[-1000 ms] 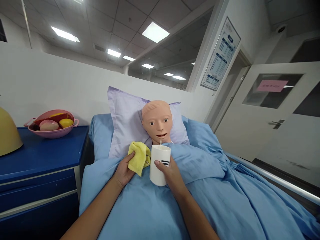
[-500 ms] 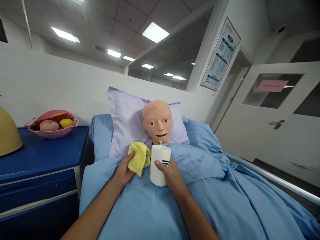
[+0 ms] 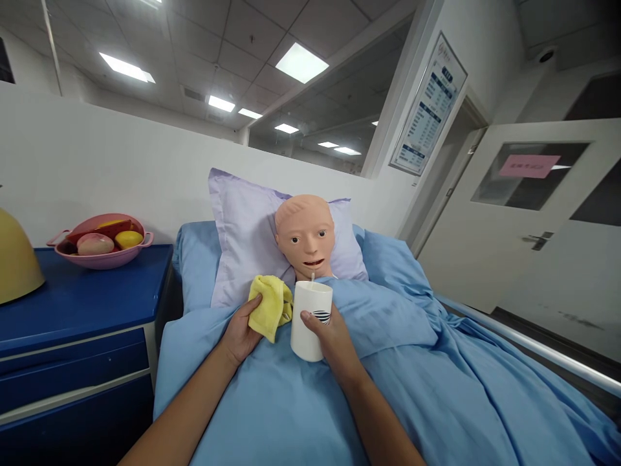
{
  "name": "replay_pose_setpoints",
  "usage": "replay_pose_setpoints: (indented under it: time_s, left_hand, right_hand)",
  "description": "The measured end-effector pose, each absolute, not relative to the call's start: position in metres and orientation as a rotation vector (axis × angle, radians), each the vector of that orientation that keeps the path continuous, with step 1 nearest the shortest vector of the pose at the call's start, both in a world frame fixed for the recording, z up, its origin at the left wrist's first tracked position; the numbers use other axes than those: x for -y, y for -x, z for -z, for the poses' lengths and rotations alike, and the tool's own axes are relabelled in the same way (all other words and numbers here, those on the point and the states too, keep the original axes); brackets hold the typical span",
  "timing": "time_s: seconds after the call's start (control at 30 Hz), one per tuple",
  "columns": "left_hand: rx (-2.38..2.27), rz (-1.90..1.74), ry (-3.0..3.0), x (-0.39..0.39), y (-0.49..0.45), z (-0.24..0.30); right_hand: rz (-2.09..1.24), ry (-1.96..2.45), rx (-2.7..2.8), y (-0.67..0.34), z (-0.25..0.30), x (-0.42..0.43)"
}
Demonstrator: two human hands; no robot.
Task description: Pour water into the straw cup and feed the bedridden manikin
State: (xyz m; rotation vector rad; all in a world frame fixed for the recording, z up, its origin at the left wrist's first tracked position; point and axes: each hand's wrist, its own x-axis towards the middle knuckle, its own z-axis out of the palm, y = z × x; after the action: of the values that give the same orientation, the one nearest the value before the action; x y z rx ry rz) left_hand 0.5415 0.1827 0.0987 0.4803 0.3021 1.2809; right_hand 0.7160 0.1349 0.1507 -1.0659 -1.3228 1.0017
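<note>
A training manikin's head (image 3: 305, 234) lies on a lilac pillow (image 3: 242, 239), covered to the neck by a light blue sheet (image 3: 398, 388). My right hand (image 3: 330, 340) is wrapped round a white cup (image 3: 308, 320) held just below the manikin's chin. A thin straw (image 3: 312, 277) rises from the cup toward its mouth. My left hand (image 3: 240, 333) grips a folded yellow cloth (image 3: 269, 304) beside the cup, at the manikin's left shoulder.
A dark blue bedside cabinet (image 3: 82, 304) stands at the left, carrying a pink bowl (image 3: 104, 257) of fruit and a yellow domed object (image 3: 14, 259). A metal bed rail (image 3: 538, 349) runs along the right. Beyond it is a white door (image 3: 533, 259).
</note>
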Motion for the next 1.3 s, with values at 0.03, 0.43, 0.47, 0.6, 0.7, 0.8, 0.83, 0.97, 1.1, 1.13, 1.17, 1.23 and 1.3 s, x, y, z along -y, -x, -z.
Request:
replay_pose_setpoints:
  time_s: [0.03,0.43,0.47,0.6,0.7,0.8,0.83,0.97,1.1,1.13,1.17,1.23,1.3]
  left_hand:
    - [-0.303,-1.282,-0.48,-0.1824,-0.5415,-0.0989]
    - [-0.3,-1.269,-0.471,-0.1828,-0.5418,-0.0995]
    - [-0.303,-1.272,-0.468,-0.1827,-0.5419,-0.0997]
    - [-0.31,-1.278,-0.461,-0.182,-0.5421,-0.1005]
    - [-0.31,-1.279,-0.46,-0.1817,-0.5423,-0.1008]
    - [-0.313,-1.284,-0.462,-0.1819,-0.5424,-0.1008]
    - [-0.31,-1.283,-0.465,-0.182,-0.5423,-0.1007]
    - [-0.301,-1.268,-0.475,-0.1822,-0.5418,-0.1]
    - [-0.319,-1.281,-0.486,-0.182,-0.542,-0.1006]
    - [-0.319,-1.28,-0.49,-0.1818,-0.5423,-0.1012]
    - [-0.318,-1.281,-0.494,-0.1814,-0.5426,-0.102]
    - [-0.327,-1.284,-0.498,-0.1799,-0.5436,-0.1043]
    - [-0.353,-1.289,-0.497,-0.1771,-0.5447,-0.1073]
  right_hand:
    - [-1.004,1.065,1.323,-0.7161,-0.1508,-0.1347]
    - [-1.005,1.061,1.326,-0.7159,-0.1528,-0.1337]
    - [-0.999,1.061,1.327,-0.7159,-0.1526,-0.1339]
    - [-0.987,1.048,1.32,-0.7153,-0.1518,-0.1341]
    - [-0.998,1.029,1.314,-0.7149,-0.1515,-0.1341]
    - [-1.005,1.014,1.31,-0.7154,-0.1512,-0.1339]
    - [-1.003,1.01,1.311,-0.7156,-0.151,-0.1338]
    - [-0.96,0.997,1.306,-0.7154,-0.1496,-0.1333]
    - [-0.928,0.992,1.289,-0.7139,-0.1478,-0.1324]
    - [-0.915,0.991,1.285,-0.7134,-0.1474,-0.1321]
    - [-0.898,0.99,1.279,-0.713,-0.147,-0.1319]
    - [-0.857,0.984,1.254,-0.7124,-0.1464,-0.1317]
    - [-0.801,0.981,1.205,-0.7125,-0.146,-0.1321]
